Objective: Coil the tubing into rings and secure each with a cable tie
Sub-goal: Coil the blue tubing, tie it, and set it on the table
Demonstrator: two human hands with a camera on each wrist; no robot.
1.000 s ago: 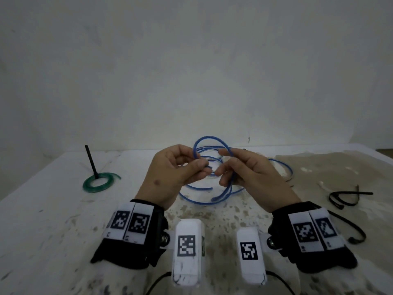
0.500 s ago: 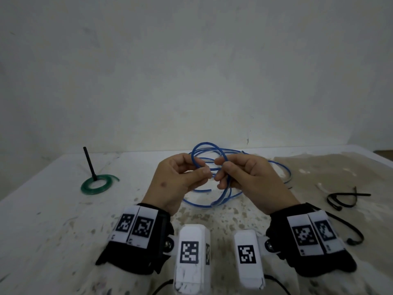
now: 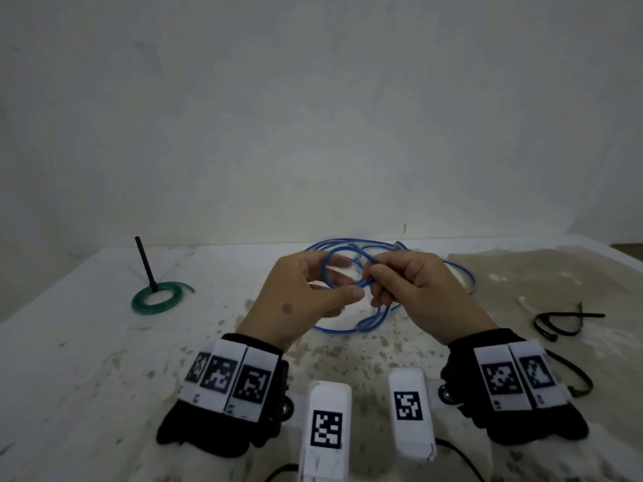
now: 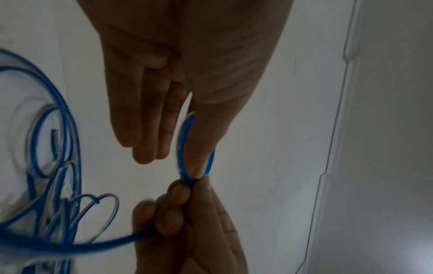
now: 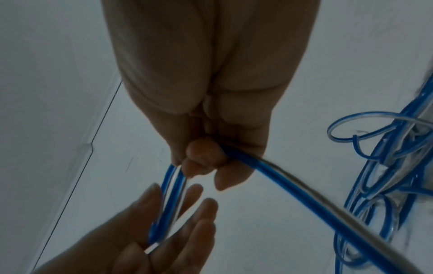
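Blue tubing [image 3: 337, 331] lies in loose, tangled loops on the white table, some of it clear [image 4: 110, 196]. My left hand [image 3: 344, 278] holds a small loop [image 3: 325, 273] of it hooked round one digit, the other fingers nearly straight [image 4: 150, 129]. My right hand [image 3: 372, 283] pinches the tubing where that loop closes [image 4: 189, 180], right against the left fingertips. From the right hand's pinch a long strand [image 5: 304, 194] runs off to the heap. A cut tube end [image 5: 152, 248] rests in the left hand.
A finished green tubing ring [image 3: 156, 300] with a black cable tie [image 3: 144, 262] standing up from it lies at far left. Loose black cable ties [image 3: 556, 321] lie at right, another [image 3: 574, 377] nearer me. A wall stands close behind the table's far edge.
The tall loop that stood above my hands has been drawn down to a small one round my left digit. The left fingers have straightened. Both hands shifted slightly away from me.
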